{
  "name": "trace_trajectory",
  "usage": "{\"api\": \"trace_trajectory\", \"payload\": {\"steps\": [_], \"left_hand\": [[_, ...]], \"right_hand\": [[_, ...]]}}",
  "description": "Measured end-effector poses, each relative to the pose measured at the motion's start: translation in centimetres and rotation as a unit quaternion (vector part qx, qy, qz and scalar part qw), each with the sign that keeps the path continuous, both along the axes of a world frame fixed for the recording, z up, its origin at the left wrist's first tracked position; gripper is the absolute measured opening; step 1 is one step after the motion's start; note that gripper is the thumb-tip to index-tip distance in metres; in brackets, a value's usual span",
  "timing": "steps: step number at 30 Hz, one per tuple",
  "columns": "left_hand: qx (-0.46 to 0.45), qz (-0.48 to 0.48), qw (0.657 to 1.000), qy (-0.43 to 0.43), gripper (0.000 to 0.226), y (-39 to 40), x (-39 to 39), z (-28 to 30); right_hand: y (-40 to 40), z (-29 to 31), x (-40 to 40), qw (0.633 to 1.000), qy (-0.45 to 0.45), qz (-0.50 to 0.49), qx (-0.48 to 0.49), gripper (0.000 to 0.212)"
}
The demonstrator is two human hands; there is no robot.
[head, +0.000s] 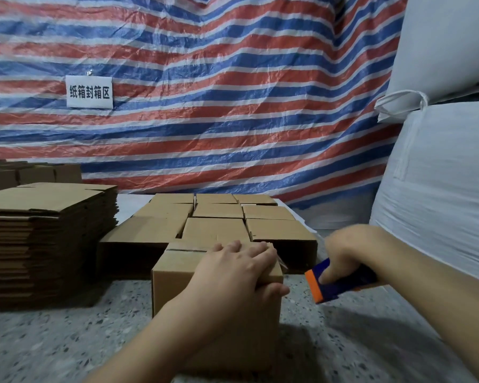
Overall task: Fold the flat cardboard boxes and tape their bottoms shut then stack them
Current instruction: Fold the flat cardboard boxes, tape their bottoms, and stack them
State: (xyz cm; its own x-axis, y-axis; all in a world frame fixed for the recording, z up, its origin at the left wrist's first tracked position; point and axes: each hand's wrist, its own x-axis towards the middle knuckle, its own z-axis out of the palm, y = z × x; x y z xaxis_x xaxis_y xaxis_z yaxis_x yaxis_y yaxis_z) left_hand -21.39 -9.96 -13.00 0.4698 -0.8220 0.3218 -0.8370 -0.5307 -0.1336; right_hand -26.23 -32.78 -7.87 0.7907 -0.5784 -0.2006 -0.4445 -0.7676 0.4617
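The folded cardboard box (177,275) was parked on the speckled floor (53,341) dead centre, just in front of the block of finished boxes (219,219), with the stack of flat cardboard blanks (47,230) off at 9 o'clock. It was sat bottom-side up, flap seam facing the ceiling and running roughly 9 to 3; its long axis looked the same way, though that couldn't be called for sure with the arm in the way. The left hand (233,272) was laid flat over the flaps, fingers straight, thumb hooked down the 3 o'clock edge, so pressing, not clamped. The right hand (346,255), out at 3 o'clock and a bit blurred, was wrapped round a blue-and-orange tape dispenser (332,283), grip closed on it.

Handling guess: light and empty, stiff along edges and corners but easily dented mid-panel, and likely to skid when tape is dragged across. Best held by the top edges or pinned down over the seam.
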Motion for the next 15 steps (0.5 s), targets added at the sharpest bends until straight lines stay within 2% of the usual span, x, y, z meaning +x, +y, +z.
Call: {"api": "trace_trajectory", "payload": {"steps": [7,11,15], "left_hand": [[0.004,0.007,1.000,0.000,0.070,0.0,-0.2,0.0],[0.003,0.009,1.000,0.005,0.072,0.0,0.0,-0.2],[0.008,0.008,1.000,0.001,0.072,-0.1,0.1,-0.2]], "right_hand": [[-3.7,-9.0,0.3,0.971,-0.237,0.023,0.014,0.053],[-4.2,-13.0,0.4,0.954,-0.298,0.023,0.006,0.055],[-4.0,-14.6,0.4,0.952,-0.307,-0.001,-0.003,0.060]]}}
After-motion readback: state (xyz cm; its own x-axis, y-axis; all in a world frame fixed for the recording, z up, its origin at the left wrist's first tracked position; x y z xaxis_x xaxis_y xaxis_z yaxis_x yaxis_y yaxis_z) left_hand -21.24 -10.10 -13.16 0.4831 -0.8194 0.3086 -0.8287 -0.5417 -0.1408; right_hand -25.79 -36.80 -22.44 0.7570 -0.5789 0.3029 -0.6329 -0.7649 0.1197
